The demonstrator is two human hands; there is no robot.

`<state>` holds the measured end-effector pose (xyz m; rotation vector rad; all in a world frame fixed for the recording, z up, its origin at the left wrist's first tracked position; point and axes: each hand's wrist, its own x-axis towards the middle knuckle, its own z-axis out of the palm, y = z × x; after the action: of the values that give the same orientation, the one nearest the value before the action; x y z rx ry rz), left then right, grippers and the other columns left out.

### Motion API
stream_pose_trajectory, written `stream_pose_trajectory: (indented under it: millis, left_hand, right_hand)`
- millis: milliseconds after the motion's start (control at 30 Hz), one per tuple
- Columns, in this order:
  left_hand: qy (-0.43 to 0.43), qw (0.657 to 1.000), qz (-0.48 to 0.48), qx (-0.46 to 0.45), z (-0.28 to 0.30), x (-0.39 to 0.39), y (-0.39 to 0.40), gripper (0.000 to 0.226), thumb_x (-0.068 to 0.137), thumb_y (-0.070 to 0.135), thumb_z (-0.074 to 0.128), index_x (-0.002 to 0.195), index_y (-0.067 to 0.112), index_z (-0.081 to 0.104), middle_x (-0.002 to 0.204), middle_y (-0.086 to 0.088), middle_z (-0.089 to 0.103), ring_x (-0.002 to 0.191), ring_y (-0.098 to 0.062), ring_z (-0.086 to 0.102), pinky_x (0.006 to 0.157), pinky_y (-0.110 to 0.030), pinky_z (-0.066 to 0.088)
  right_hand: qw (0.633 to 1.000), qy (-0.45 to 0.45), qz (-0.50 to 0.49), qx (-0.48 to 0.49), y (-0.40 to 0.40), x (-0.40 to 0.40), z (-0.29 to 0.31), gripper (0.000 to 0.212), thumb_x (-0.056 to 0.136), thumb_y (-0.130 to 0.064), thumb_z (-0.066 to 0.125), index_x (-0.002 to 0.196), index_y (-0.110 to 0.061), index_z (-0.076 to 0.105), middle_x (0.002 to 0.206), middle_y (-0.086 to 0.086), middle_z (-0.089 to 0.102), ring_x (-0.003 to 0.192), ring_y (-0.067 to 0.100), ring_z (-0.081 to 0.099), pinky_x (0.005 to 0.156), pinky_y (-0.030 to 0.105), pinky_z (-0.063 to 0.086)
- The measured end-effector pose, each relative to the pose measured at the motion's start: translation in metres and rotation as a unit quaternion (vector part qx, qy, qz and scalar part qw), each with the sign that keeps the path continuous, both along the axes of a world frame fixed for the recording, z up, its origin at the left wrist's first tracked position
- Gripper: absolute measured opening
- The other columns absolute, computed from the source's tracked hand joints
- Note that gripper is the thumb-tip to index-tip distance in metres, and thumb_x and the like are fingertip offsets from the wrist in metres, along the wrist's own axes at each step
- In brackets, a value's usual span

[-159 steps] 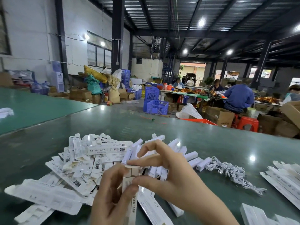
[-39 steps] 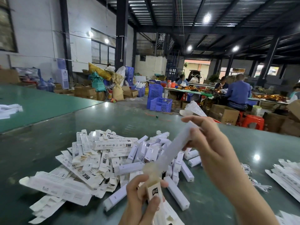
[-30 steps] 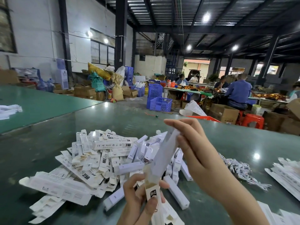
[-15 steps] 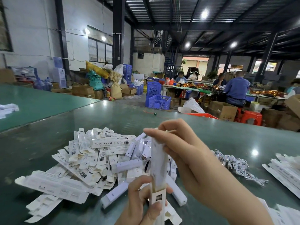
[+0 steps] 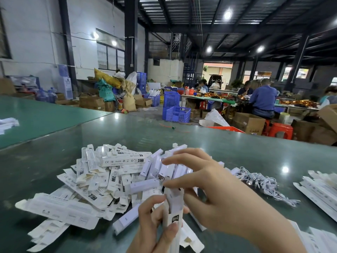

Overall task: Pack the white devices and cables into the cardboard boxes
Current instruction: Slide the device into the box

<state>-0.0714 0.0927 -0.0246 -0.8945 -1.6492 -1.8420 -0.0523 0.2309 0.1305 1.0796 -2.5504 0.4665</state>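
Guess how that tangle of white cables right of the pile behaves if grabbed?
The white cables look thin and looped together, so they are probably floppy and would likely lift as a clump, not singly. Strands trail toward the flat boxes, so loose ends may drag. Probably light, and unlikely to roll on the table.

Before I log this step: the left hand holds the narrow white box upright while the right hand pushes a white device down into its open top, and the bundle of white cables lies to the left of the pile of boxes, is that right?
Not quite. The bundle of white cables lies right of the pile of boxes, as the head view shows. The rest stands: the left hand holds the narrow white box upright, and the right hand pushes a white device into its open top.
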Motion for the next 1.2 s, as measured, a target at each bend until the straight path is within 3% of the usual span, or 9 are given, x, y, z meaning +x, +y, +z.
stream_pose_trajectory:
  millis: [200, 433, 533, 633, 733, 800, 900, 1100, 1200]
  left_hand:
    - [0.012, 1.0, -0.003, -0.004, 0.001, -0.007, -0.003, 0.032, 0.091, 0.046, 0.055, 0.116, 0.051, 0.034, 0.105, 0.001, 0.069, 0.076, -0.013, 0.064, 0.07, -0.02, 0.05]
    - [-0.009, 1.0, 0.021, -0.014, 0.0, -0.003, 0.001, 0.037, 0.085, 0.051, 0.061, 0.115, 0.054, 0.04, 0.114, 0.009, 0.068, 0.088, -0.018, 0.068, 0.076, -0.031, 0.054]
    - [0.009, 0.998, 0.058, -0.012, -0.003, -0.003, 0.001, 0.045, 0.083, 0.032, 0.056, 0.119, 0.051, 0.038, 0.103, 0.01, 0.07, 0.078, -0.015, 0.068, 0.067, -0.024, 0.054]
    - [0.007, 0.997, 0.079, 0.015, -0.011, -0.005, 0.01, 0.046, 0.076, 0.028, 0.054, 0.115, 0.05, 0.044, 0.088, 0.003, 0.071, 0.062, -0.016, 0.065, 0.058, -0.026, 0.053]
    - [-0.024, 0.988, 0.097, 0.12, -0.015, -0.008, 0.023, 0.047, 0.065, 0.028, 0.059, 0.104, 0.054, 0.055, 0.079, -0.013, 0.071, 0.052, -0.017, 0.063, 0.044, -0.036, 0.051]
    - [-0.007, 0.987, 0.088, 0.13, -0.015, -0.008, 0.026, 0.053, 0.064, 0.025, 0.064, 0.107, 0.056, 0.053, 0.079, -0.006, 0.071, 0.049, -0.012, 0.06, 0.04, -0.033, 0.048]
    - [-0.012, 0.984, 0.071, 0.161, -0.017, -0.009, 0.026, 0.061, 0.056, 0.024, 0.075, 0.101, 0.06, 0.054, 0.071, 0.002, 0.071, 0.048, -0.011, 0.059, 0.041, -0.034, 0.047]
    - [-0.045, 0.976, 0.098, 0.189, -0.018, -0.01, 0.035, 0.077, 0.046, -0.005, 0.067, 0.089, 0.059, 0.061, 0.065, 0.004, 0.071, 0.046, -0.01, 0.06, 0.031, -0.041, 0.036]
    - [-0.013, 0.987, 0.061, 0.149, -0.015, -0.009, 0.028, 0.059, 0.057, 0.027, 0.079, 0.099, 0.06, 0.054, 0.066, 0.0, 0.068, 0.045, -0.008, 0.055, 0.037, -0.034, 0.042]
  right_hand:
    - [0.998, 0.01, -0.027, -0.055, 0.004, -0.009, 0.001, 0.053, 0.067, -0.009, 0.032, 0.086, -0.027, 0.077, 0.121, -0.019, 0.058, 0.122, -0.005, 0.031, 0.094, 0.008, 0.028]
    - [0.989, -0.095, -0.025, 0.107, -0.015, -0.018, -0.022, 0.041, 0.079, 0.001, 0.049, 0.098, -0.028, 0.072, 0.139, -0.012, 0.042, 0.133, 0.007, 0.015, 0.107, 0.028, 0.023]
    - [0.994, -0.098, -0.02, 0.044, -0.013, -0.017, -0.012, 0.048, 0.068, 0.011, 0.047, 0.085, -0.025, 0.075, 0.133, -0.011, 0.051, 0.13, 0.003, 0.025, 0.104, 0.023, 0.027]
    - [0.984, -0.094, -0.08, -0.132, 0.022, -0.025, 0.003, 0.06, 0.065, 0.015, 0.038, 0.074, -0.033, 0.072, 0.109, -0.013, 0.068, 0.092, 0.0, 0.056, 0.077, 0.019, 0.044]
    - [0.934, -0.082, -0.264, -0.227, 0.082, -0.065, 0.007, 0.054, 0.082, 0.006, 0.04, 0.071, -0.036, 0.072, 0.088, -0.005, 0.072, 0.05, 0.01, 0.054, 0.046, 0.019, 0.038]
    - [0.887, -0.126, -0.423, -0.134, 0.13, -0.103, -0.002, 0.04, 0.089, 0.0, 0.041, 0.096, -0.026, 0.07, 0.106, 0.004, 0.068, 0.085, 0.018, 0.066, 0.065, 0.026, 0.05]
    - [0.787, -0.22, -0.573, 0.064, 0.194, -0.141, -0.041, 0.034, 0.096, -0.009, 0.043, 0.127, -0.004, 0.054, 0.133, 0.012, 0.053, 0.121, 0.027, 0.051, 0.094, 0.028, 0.041]
    - [0.74, -0.278, -0.582, 0.191, 0.246, -0.145, -0.133, 0.043, 0.094, -0.021, 0.041, 0.134, -0.007, 0.048, 0.14, 0.008, 0.048, 0.124, 0.021, 0.049, 0.1, 0.026, 0.039]
    - [0.736, -0.267, -0.606, 0.137, 0.249, -0.147, -0.136, 0.045, 0.082, -0.028, 0.063, 0.122, -0.007, 0.056, 0.127, 0.01, 0.058, 0.113, 0.025, 0.057, 0.093, 0.03, 0.047]
